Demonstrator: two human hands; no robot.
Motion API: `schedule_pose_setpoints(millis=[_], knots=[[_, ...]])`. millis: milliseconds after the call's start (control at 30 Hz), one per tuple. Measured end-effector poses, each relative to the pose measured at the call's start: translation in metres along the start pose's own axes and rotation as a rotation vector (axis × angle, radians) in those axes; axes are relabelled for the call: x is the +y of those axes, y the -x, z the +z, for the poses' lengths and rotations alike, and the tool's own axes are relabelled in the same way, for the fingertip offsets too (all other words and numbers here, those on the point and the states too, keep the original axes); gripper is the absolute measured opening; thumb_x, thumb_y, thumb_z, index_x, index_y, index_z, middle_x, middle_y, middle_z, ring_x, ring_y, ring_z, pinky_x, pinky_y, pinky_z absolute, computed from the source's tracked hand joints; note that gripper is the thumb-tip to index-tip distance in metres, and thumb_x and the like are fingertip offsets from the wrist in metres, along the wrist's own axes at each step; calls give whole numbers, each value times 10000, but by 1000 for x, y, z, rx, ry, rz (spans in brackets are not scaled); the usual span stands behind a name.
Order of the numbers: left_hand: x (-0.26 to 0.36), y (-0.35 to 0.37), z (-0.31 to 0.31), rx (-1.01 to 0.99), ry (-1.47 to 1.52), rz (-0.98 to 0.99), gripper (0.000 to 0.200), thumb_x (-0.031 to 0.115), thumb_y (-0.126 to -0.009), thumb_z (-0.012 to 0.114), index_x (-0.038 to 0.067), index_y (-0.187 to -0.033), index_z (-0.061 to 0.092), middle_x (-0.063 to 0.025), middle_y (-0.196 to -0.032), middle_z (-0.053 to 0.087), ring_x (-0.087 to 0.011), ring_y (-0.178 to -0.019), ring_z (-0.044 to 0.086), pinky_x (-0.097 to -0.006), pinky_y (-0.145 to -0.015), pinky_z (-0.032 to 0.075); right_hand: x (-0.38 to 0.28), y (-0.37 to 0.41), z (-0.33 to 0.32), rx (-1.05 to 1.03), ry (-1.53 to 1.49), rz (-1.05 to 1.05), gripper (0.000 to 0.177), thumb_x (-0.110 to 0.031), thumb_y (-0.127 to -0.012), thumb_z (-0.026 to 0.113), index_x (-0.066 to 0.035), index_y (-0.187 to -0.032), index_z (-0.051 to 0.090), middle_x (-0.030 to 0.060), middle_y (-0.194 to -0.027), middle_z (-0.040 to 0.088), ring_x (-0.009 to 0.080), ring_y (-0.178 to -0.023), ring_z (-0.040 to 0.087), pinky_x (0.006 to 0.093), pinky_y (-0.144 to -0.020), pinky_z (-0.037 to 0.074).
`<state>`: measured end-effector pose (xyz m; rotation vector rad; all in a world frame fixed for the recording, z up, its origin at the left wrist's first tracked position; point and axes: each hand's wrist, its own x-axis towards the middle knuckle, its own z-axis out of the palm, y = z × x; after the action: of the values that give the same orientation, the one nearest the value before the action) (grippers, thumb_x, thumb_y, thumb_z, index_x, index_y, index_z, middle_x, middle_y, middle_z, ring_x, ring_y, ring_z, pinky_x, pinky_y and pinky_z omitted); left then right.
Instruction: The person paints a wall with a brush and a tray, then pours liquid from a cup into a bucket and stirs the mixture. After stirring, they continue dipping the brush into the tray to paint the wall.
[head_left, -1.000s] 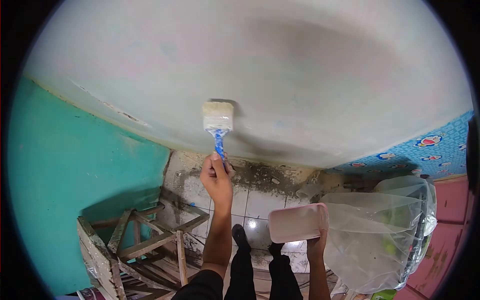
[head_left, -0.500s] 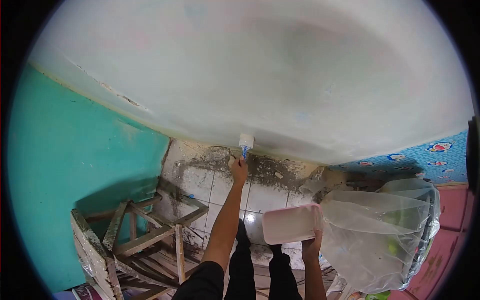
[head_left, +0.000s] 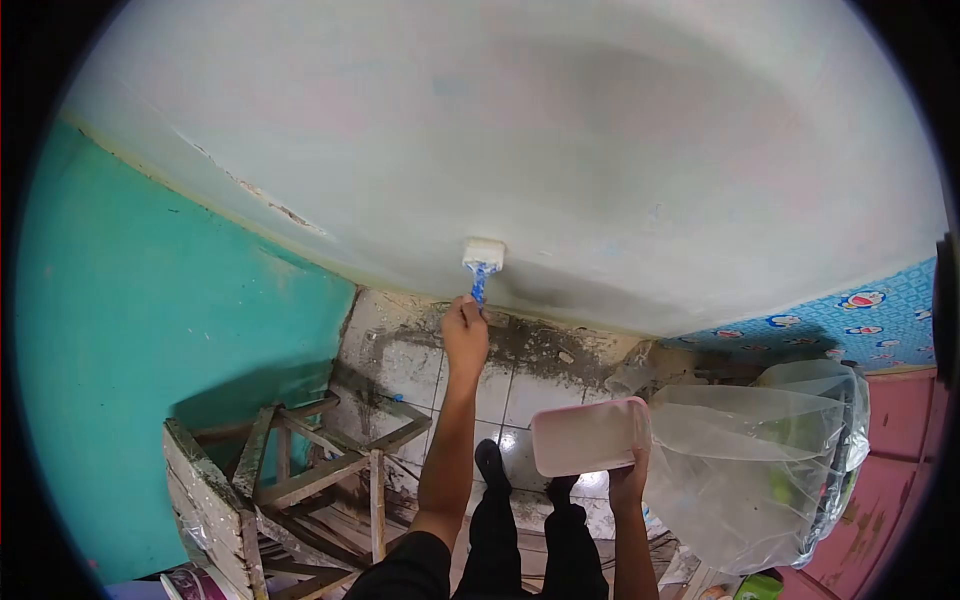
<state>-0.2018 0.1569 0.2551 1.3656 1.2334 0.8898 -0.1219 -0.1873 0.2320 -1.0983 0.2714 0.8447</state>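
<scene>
Left hand [head_left: 465, 335], fingers [head_left: 468, 312] closed on paintbrush [head_left: 482, 262] handle; brush axis points straight ahead of fingers, bristles on wall [head_left: 600, 150] (right hand [head_left: 630, 485] grips pink tub [head_left: 588, 437], farther back)

Looks to me like a home room under repainting: patchy white-coated plaster wall [head_left: 560, 130] above my left-hand fingers [head_left: 463, 322], teal painted wall [head_left: 150, 330] to their left, grimy white tiled floor [head_left: 520, 392] below, blue cartoon-print wallpaper [head_left: 860, 305] to their right.
</scene>
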Motion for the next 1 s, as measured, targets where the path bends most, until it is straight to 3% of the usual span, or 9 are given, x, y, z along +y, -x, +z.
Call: schedule_pose_setpoints(millis=[100, 233, 400, 500, 633, 800, 900, 1000], knots=[[61, 21, -12, 41, 174, 150, 288, 250, -1050, 445, 20, -942, 578, 7, -683, 498, -52, -583, 419, -230, -516, 324, -13, 7, 22, -49, 51, -35, 578, -289, -984, 423, -58, -1502, 316, 126, -1466, 431, 265, -1352, 435, 416, -1094, 384], [59, 11, -8, 66, 154, 270, 299, 292, -1069, 431, 33, -986, 556, 24, -706, 463, -40, -603, 380, -215, -530, 309, -14, 10, 30, -90, 47, -72, 573, -295, -993, 414, -56, -1506, 321, 121, -1474, 435, 266, -1359, 433, 420, -1103, 379], [-93, -19, 20, 56, -144, 341, 290, 223, -1055, 418, 12, -876, 506, -93, -678, 483, -227, -579, 458, -356, -562, 393, 4, 5, 4, 0, -42, 31, 537, -267, -973, 441, -75, -1466, 348, 126, -1404, 477, 260, -1287, 496, 417, -1034, 438], [-183, -17, 11, -42, -390, 211, 270, 219, -1044, 429, 9, -901, 519, -122, -691, 492, -296, -608, 486, -398, -584, 410, -3, 10, 11, 7, -40, 16, 518, -247, -966, 442, -92, -1451, 349, 121, -1369, 491, 248, -1258, 519, 405, -1001, 465], [-108, 29, -27, -156, -247, 154, 266, 225, -1034, 450, 9, -906, 537, -107, -697, 509, -252, -625, 526, -388, -584, 417, -16, 17, 17, -29, -22, -21, 520, -254, -960, 450, -97, -1446, 350, 117, -1351, 496, 253, -1253, 525, 411, -994, 473], [34, 89, -108, -408, -194, 122, 217, 184, -1011, 516, 2, -911, 578, -64, -714, 569, -148, -617, 551, -321, -569, 436, -40, 36, 45, -111, 58, -64, 500, -265, -956, 467, -129, -1427, 370, 106, -1320, 496, 260, -1203, 540, 441, -904, 516], [154, 131, -155, -418, -166, 29, 155, 115, -973, 589, -27, -979, 649, -47, -773, 647, -92, -619, 570, -259, -575, 468, -67, 67, 84, -132, 144, -80, 498, -278, -949, 486, -143, -1416, 377, 102, -1312, 478, 252, -1188, 529, 437, -854, 529], [208, 154, -191, -391, -58, 60, 182, 63, -935, 638, -50, -1071, 680, -65, -850, 703, -67, -624, 587, -234, -590, 500, -79, 95, 113, -155, 217, -107, 519, -300, -939, 504, -148, -1416, 369, 104, -1319, 456, 249, -1205, 505, 435, -850, 525]])
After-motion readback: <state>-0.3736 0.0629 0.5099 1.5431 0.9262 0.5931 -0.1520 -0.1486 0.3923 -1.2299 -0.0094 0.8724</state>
